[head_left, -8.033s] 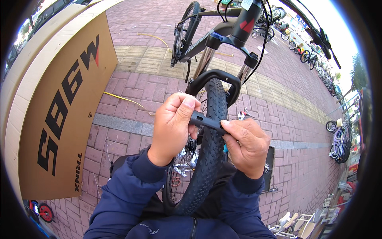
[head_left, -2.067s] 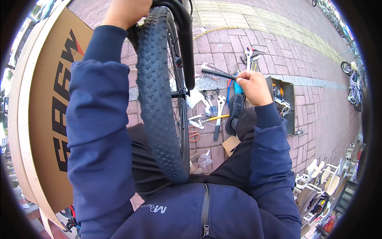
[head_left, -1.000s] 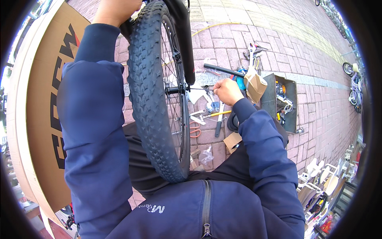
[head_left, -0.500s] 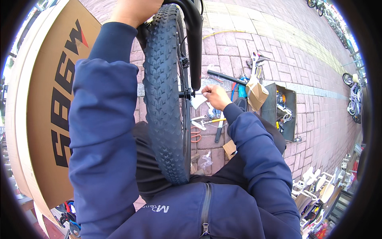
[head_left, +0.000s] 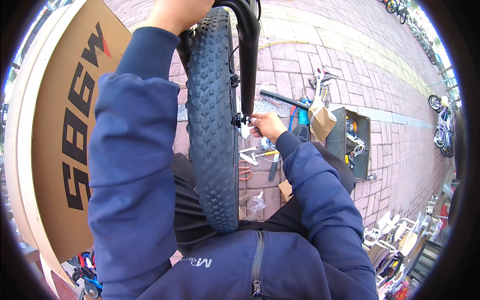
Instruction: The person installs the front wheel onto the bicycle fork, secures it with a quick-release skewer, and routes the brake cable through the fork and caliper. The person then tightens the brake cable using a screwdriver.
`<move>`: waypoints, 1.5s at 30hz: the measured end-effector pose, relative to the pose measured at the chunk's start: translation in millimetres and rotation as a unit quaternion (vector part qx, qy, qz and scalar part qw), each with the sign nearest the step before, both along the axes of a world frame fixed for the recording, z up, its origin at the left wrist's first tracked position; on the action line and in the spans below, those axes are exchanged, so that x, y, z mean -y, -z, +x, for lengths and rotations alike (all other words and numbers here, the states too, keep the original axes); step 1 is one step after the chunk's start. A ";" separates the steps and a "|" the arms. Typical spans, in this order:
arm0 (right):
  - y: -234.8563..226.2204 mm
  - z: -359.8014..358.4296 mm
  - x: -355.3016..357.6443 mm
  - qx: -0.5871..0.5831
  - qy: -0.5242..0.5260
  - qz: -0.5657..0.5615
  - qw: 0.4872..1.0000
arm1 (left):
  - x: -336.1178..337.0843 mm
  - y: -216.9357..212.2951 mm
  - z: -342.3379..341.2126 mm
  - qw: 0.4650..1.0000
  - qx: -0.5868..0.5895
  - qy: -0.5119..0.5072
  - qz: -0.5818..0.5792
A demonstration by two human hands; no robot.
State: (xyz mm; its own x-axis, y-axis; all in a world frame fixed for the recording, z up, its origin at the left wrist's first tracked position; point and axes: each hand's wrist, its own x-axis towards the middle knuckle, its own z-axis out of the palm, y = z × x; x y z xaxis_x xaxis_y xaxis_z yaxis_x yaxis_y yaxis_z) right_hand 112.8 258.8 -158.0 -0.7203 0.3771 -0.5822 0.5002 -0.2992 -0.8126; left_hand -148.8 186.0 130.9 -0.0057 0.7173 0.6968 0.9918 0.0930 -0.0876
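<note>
A front bicycle wheel with a knobby black tyre [head_left: 212, 125] stands upright before me, between the legs of a black fork [head_left: 248, 65]. At the top edge my left hand [head_left: 181, 14] is closed on the top of the fork; its fingertips are partly hidden. My right hand [head_left: 267, 126] is closed at the right end of the wheel axle [head_left: 237, 119], thumb and fingers pinching a small dark lever [head_left: 256, 131] there. Below that hand lie orange-handled scissors [head_left: 245, 170], a yellow-handled tool [head_left: 270, 153] and a dark flat bar [head_left: 274, 167].
A big cardboard box [head_left: 75, 135] rises along my left. On the right an open metal toolbox [head_left: 362, 145] holds tools, with a torn brown carton [head_left: 322, 122], a wrench [head_left: 319, 82] and a black tube [head_left: 285, 98] beside it. Parked bicycles [head_left: 442, 125] stand farther right.
My right hand has moved slightly left and down to the axle end, and a dark lever now shows in its fingers. The wheel, fork and left hand have shifted slightly right in view.
</note>
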 end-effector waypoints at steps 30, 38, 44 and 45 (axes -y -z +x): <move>70.8 24.4 -39.6 -0.161 -0.225 0.311 0.909 | 114.8 346.5 98.2 0.383 0.890 -0.222 0.110; 57.2 42.3 -39.7 -0.132 -0.135 0.047 0.981 | 113.2 318.0 109.3 0.315 0.927 -0.175 0.108; 66.1 46.7 -46.4 -0.148 -0.128 -0.032 0.980 | 110.3 326.2 113.5 0.305 0.922 -0.173 0.167; 67.9 47.2 -48.4 -0.156 -0.128 -0.055 0.978 | 108.4 325.9 114.3 0.297 0.925 -0.159 0.176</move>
